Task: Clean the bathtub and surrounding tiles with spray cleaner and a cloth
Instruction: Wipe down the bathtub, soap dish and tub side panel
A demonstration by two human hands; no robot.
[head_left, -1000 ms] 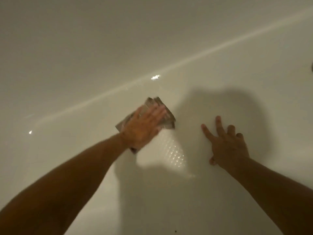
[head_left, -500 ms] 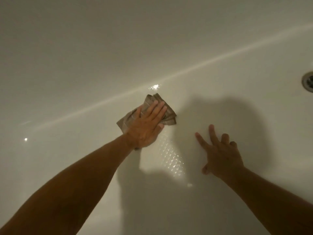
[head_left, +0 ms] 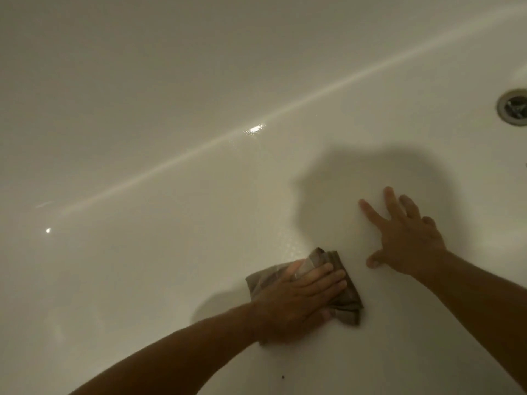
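Wiping step: left hand [head_left: 299, 297] presses the cloth [head_left: 346, 302] flat-fingered on the bathtub floor [head_left: 142, 266] — right hand [head_left: 405, 238] braces, splayed, empty; next stroke needs fresh ground.

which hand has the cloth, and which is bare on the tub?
The left hand presses the folded grey cloth flat against the tub floor. The right hand rests bare, fingers spread.

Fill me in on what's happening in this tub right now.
A person is wiping the inside of a white bathtub. The left hand presses a folded brown cloth flat against the tub floor, fingers straight on top of it. The right hand rests beside it on the bare surface with fingers spread, apparently as a brace. The drain shows at the far right edge. No spray bottle is in view.
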